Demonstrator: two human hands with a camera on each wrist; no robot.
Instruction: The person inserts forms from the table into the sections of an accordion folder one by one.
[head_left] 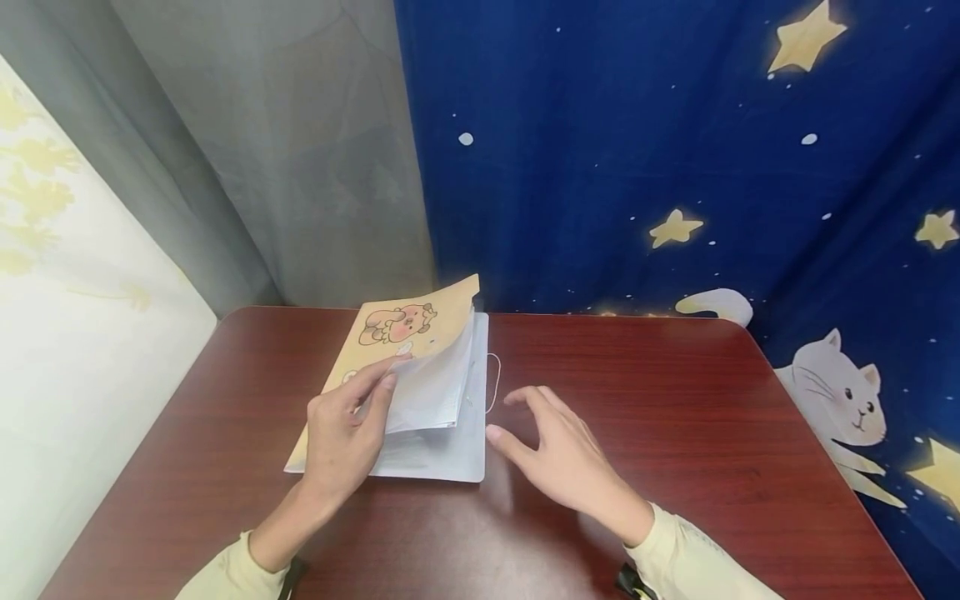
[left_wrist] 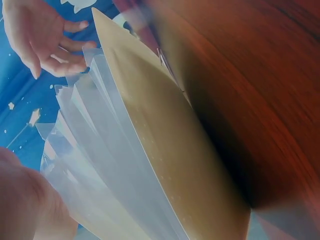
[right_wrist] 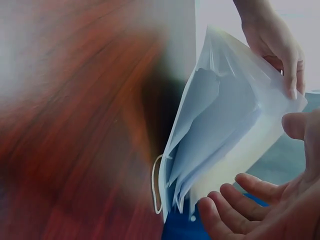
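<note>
A file folder with a yellow front cover [head_left: 450, 315] and a cartoon animal drawn on it lies on the table, partly opened. My left hand [head_left: 337, 437] pinches the lifted edge of the cover between thumb and fingers. Under it are clear plastic sleeves [head_left: 431, 396], which fan apart in the left wrist view. The pale back cover [head_left: 450, 457] rests flat, and a thin white elastic loop [head_left: 497, 383] sticks out from its right edge. To the right of the folder, my right hand [head_left: 566, 458] hovers with fingers spread and relaxed, holding nothing.
The reddish-brown wooden table [head_left: 637, 375] extends to both sides of the folder. Behind it hang a grey curtain [head_left: 300, 167] and a blue curtain [head_left: 562, 208] with stars and a cat. A white surface with a yellow pattern [head_left: 82, 333] borders the left side.
</note>
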